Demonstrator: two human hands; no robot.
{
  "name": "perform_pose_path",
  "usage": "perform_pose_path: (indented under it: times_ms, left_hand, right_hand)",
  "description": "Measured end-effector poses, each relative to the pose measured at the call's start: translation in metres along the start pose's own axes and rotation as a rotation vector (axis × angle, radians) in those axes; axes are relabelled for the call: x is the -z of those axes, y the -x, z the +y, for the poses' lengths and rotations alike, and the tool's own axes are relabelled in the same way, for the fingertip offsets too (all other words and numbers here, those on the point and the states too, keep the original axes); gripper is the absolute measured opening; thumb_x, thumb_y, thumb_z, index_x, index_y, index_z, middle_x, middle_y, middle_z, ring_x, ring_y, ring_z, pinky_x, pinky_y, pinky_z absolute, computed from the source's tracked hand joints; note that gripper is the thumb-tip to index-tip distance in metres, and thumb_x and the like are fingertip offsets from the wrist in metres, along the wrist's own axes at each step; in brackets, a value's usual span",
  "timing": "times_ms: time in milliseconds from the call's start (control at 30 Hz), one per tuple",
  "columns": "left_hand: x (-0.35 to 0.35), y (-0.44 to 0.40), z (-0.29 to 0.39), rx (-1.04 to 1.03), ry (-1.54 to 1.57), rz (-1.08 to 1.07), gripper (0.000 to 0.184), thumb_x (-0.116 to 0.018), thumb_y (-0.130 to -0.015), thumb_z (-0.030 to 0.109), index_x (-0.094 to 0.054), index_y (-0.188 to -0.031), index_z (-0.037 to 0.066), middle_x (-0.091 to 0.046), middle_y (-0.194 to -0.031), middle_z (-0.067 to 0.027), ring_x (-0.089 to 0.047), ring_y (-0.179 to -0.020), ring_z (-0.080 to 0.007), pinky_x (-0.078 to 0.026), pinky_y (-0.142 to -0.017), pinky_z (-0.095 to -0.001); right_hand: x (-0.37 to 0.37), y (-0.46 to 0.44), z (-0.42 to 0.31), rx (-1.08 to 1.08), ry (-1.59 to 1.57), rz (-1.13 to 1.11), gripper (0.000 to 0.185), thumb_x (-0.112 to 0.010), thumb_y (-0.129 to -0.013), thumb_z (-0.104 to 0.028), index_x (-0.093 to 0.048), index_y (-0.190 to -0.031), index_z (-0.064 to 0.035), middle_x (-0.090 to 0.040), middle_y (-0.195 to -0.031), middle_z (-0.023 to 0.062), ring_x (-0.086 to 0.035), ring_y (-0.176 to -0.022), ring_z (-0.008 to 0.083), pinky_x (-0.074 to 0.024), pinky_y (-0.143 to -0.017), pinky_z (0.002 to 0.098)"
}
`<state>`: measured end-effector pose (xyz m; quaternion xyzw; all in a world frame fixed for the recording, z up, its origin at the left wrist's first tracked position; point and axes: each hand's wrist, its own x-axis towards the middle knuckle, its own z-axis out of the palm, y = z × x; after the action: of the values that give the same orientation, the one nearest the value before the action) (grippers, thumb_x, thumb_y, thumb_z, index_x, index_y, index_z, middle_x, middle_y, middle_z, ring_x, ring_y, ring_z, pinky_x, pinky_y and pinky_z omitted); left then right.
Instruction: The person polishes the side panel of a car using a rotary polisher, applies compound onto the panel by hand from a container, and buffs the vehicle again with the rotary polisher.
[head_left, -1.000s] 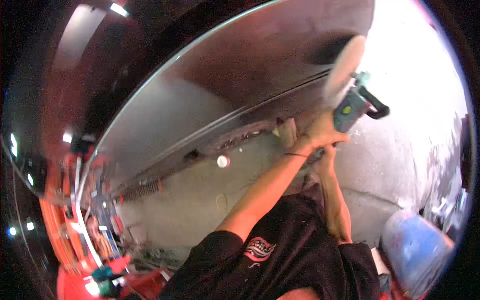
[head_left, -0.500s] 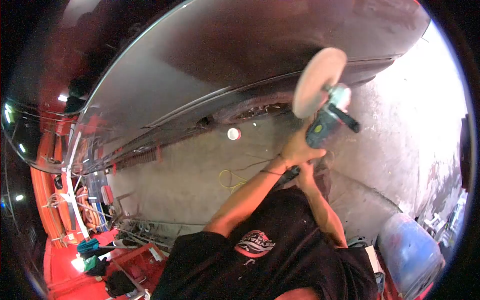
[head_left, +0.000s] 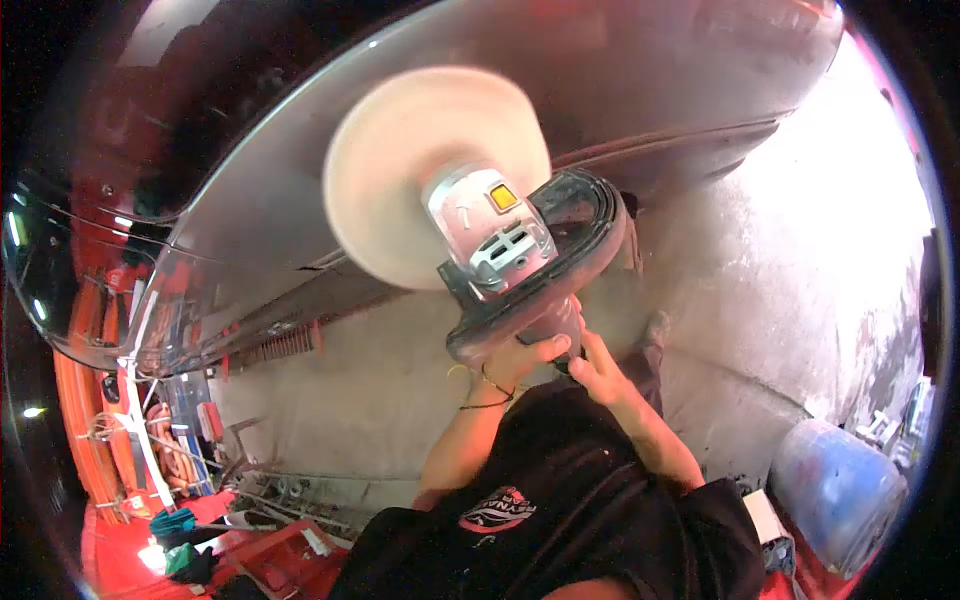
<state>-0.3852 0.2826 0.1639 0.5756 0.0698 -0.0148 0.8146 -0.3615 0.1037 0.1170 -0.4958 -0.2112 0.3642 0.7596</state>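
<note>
I hold a rotary polisher (head_left: 500,225) with a grey-silver head, a curved black handle and a large round pale pad (head_left: 375,185). My left hand (head_left: 515,362) is closed on it below the black handle, its fingers partly hidden. Behind it, my right hand (head_left: 598,372) grips the rear of the tool's dark body. The pad, its rim blurred, is in front of a dark glossy car panel (head_left: 640,75). Whether it touches the panel I cannot tell.
A blue drum (head_left: 835,490) stands at the lower right on the concrete floor (head_left: 700,330). At left are orange tubes or hoses (head_left: 90,410) and red shelving. Cloths (head_left: 185,545) lie on a red surface at the lower left.
The polisher has swung up and left, nearer the camera, and its pad now turns its broad face toward the panel. A white cup on the floor is now hidden from view.
</note>
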Motion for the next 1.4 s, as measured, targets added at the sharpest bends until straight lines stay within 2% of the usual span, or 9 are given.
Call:
perform_pose_path:
  times_ms: [33, 300, 500, 700, 867, 1033, 1233, 1333, 1400]
  left_hand:
    - [-0.007, -0.006, 0.005, -0.013, 0.064, -0.062, 0.06, -0.089, -0.081, 0.021, -0.064, -0.132, 0.004, -0.069, -0.121, -0.0111, -0.072, -0.108, -0.0244, -0.061, -0.096, -0.0415]
    - [-0.1, -0.082, -0.033, 0.138, 0.075, -0.232, 0.056, -0.085, -0.085, 0.019, -0.067, -0.135, 0.005, -0.07, -0.125, -0.0082, -0.071, -0.112, -0.0227, -0.06, -0.097, -0.042]
    - [-0.156, -0.153, -0.089, 0.296, 0.028, -0.241, 0.115, -0.1, -0.071, 0.027, -0.038, -0.163, -0.001, -0.061, -0.147, -0.0108, -0.058, -0.135, -0.0231, -0.048, -0.118, -0.0414]
    - [-0.166, -0.165, -0.074, 0.025, -0.069, -0.313, 0.057, -0.086, -0.085, 0.01, -0.067, -0.139, 0.003, -0.072, -0.125, -0.0082, -0.072, -0.106, -0.0215, -0.06, -0.098, -0.0398]
    - [-0.086, -0.13, -0.06, -0.07, -0.385, -0.288, 0.064, -0.09, -0.084, 0.02, -0.066, -0.141, 0.003, -0.072, -0.129, -0.0077, -0.067, -0.121, -0.0204, -0.056, -0.105, -0.0401]
    - [-0.01, -0.059, -0.019, 0.035, -0.293, 0.037, 0.069, -0.092, -0.082, 0.024, -0.065, -0.143, 0.006, -0.07, -0.135, -0.0065, -0.065, -0.126, -0.0199, -0.054, -0.109, -0.0403]
    - [0.004, -0.064, -0.001, -0.054, -0.18, -0.095, 0.074, -0.094, -0.082, 0.021, -0.063, -0.148, 0.009, -0.064, -0.141, -0.005, -0.061, -0.132, -0.0211, -0.05, -0.113, -0.0402]
    - [-0.008, -0.081, 0.0, 0.008, -0.285, -0.143, 0.074, -0.095, -0.08, 0.02, -0.063, -0.146, 0.008, -0.067, -0.135, -0.0053, -0.065, -0.124, -0.0206, -0.054, -0.108, -0.0402]
    - [-0.012, -0.092, 0.006, 0.035, -0.463, -0.302, 0.065, -0.093, -0.078, 0.022, -0.068, -0.134, 0.003, -0.072, -0.124, -0.009, -0.071, -0.112, -0.0225, -0.058, -0.1, -0.0392]
  right_hand:
    - [0.001, 0.005, -0.024, -0.013, -0.005, -0.015, 0.119, -0.062, -0.102, -0.069, -0.004, -0.173, 0.0084, -0.037, -0.174, 0.0212, -0.033, -0.16, 0.0285, -0.0203, -0.131, 0.0424]
    - [0.111, 0.065, -0.007, -0.046, 0.138, 0.195, 0.082, -0.055, -0.111, -0.053, -0.035, -0.162, 0.0077, -0.052, -0.156, 0.0184, -0.05, -0.142, 0.0275, -0.0388, -0.121, 0.0438]
    - [0.195, 0.094, 0.025, 0.15, 0.17, 0.456, 0.073, -0.048, -0.115, -0.051, -0.038, -0.163, 0.0037, -0.054, -0.155, 0.0165, -0.052, -0.141, 0.0281, -0.0404, -0.12, 0.0449]
    - [0.188, 0.065, -0.025, 0.097, 0.021, 0.371, 0.064, -0.076, -0.101, -0.039, -0.057, -0.146, 0.002, -0.066, -0.138, 0.0117, -0.062, -0.128, 0.0228, -0.0479, -0.112, 0.0416]
    - [0.126, 0.009, -0.055, -0.037, 0.078, 0.326, 0.055, -0.087, -0.085, -0.006, -0.064, -0.134, 0.0003, -0.075, -0.121, 0.0081, -0.07, -0.113, 0.0196, -0.0561, -0.101, 0.0388]
    - [0.059, -0.045, -0.012, 0.053, 0.1, 0.241, 0.077, -0.086, -0.083, -0.01, -0.054, -0.153, -0.0034, -0.076, -0.124, 0.0106, -0.072, -0.113, 0.0195, -0.0568, -0.101, 0.0398]
    - [0.044, -0.063, 0.003, 0.098, 0.311, 0.172, 0.108, -0.089, -0.08, -0.021, -0.033, -0.171, -0.0091, -0.076, -0.129, 0.0125, -0.073, -0.115, 0.0206, -0.0558, -0.103, 0.0391]
    - [0.041, -0.053, 0.004, 0.316, 0.052, 0.291, 0.067, -0.087, -0.084, -0.013, -0.06, -0.144, -0.0013, -0.075, -0.115, 0.0062, -0.068, -0.11, 0.0162, -0.0542, -0.101, 0.0366]
    - [0.034, -0.045, 0.008, 0.249, -0.019, 0.328, 0.062, -0.086, -0.084, -0.009, -0.061, -0.14, -0.0021, -0.074, -0.115, 0.0048, -0.067, -0.109, 0.0155, -0.0547, -0.099, 0.0358]
